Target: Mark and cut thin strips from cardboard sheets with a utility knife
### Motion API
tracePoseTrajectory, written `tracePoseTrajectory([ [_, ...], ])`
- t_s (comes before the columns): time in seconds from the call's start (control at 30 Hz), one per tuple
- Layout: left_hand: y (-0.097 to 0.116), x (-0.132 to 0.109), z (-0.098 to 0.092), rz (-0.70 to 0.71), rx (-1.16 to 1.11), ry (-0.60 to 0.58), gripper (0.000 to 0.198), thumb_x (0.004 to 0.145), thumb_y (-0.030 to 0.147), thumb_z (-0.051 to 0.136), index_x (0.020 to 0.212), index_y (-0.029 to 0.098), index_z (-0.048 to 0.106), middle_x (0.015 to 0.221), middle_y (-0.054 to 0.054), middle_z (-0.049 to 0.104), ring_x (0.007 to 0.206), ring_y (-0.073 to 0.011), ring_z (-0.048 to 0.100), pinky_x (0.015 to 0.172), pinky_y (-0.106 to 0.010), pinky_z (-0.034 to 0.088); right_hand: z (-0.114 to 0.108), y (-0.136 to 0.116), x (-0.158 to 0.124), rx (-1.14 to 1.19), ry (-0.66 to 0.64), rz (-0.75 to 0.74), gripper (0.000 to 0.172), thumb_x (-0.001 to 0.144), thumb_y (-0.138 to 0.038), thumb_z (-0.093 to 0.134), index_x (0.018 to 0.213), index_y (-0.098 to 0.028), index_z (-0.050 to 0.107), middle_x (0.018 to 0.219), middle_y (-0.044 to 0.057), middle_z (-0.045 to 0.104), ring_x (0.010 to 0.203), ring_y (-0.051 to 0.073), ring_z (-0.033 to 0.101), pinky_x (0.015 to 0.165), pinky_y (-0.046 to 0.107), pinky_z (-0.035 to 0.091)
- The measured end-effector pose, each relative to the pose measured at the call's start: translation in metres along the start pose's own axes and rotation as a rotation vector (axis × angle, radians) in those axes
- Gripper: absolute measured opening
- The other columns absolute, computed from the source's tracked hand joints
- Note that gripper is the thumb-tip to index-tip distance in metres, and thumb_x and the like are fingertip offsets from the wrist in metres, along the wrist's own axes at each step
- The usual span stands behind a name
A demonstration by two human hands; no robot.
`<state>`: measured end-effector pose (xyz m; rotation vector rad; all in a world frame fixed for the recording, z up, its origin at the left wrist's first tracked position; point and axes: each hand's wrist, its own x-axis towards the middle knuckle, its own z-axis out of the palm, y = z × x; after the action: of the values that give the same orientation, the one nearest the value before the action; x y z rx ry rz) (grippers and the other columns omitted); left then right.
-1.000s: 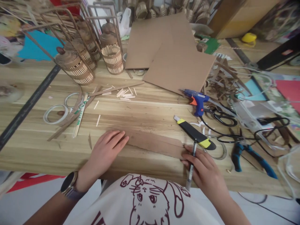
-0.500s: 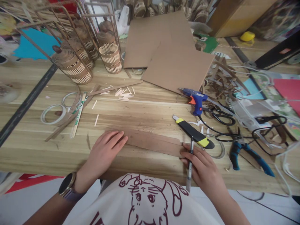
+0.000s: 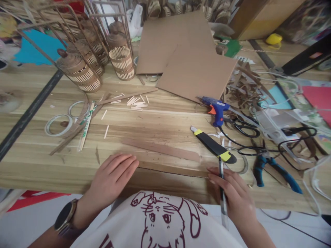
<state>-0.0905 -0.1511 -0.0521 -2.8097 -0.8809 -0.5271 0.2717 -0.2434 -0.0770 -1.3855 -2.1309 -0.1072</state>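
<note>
My left hand is at the left end of a brown cardboard strip, fingers together and thumb hidden. My right hand pinches the right end of this strip, with a pen held upright between its fingers. The strip is stretched between both hands at the table's front edge, seen nearly edge-on. Just beyond it, a narrow cardboard strip lies flat on the wood, touched by neither hand. A black and yellow utility knife rests beyond my right hand.
A blue glue gun, pliers and cables are at the right. Large cardboard sheets lie at the back. Small sticks, tape rolls and woven lantern-like baskets stand or lie to the left.
Both hands have drawn one cardboard strip toward my body, and the right hand has shifted right. A narrow strip stays behind on the table, now apart from the held one.
</note>
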Motion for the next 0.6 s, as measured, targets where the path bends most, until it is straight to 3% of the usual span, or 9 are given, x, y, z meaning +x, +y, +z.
tracePoseTrajectory([
  [0.47,0.004,-0.005,0.009,-0.034,-0.016,0.004,0.025,0.099,0.007,0.048,0.11,0.013,0.07,0.111,-0.008,0.075,0.107,-0.0228,0.064,0.1,-0.041,0.051,0.004,0.014,-0.019,-0.101,-0.073,-0.089,0.034,0.09,-0.006,0.057,0.115,-0.025,0.068,0.111,0.007,0.075,0.104,0.024,0.068,0.091,0.039,0.052],
  [0.6,-0.003,0.003,0.003,-0.068,-0.018,0.042,0.025,0.098,0.006,0.049,0.11,0.014,0.07,0.109,-0.008,0.075,0.103,-0.0211,0.065,0.095,-0.038,0.054,-0.002,0.018,-0.003,-0.105,-0.07,-0.171,0.028,0.089,-0.009,0.061,0.114,-0.022,0.066,0.109,0.011,0.075,0.099,0.026,0.069,0.086,0.04,0.053],
])
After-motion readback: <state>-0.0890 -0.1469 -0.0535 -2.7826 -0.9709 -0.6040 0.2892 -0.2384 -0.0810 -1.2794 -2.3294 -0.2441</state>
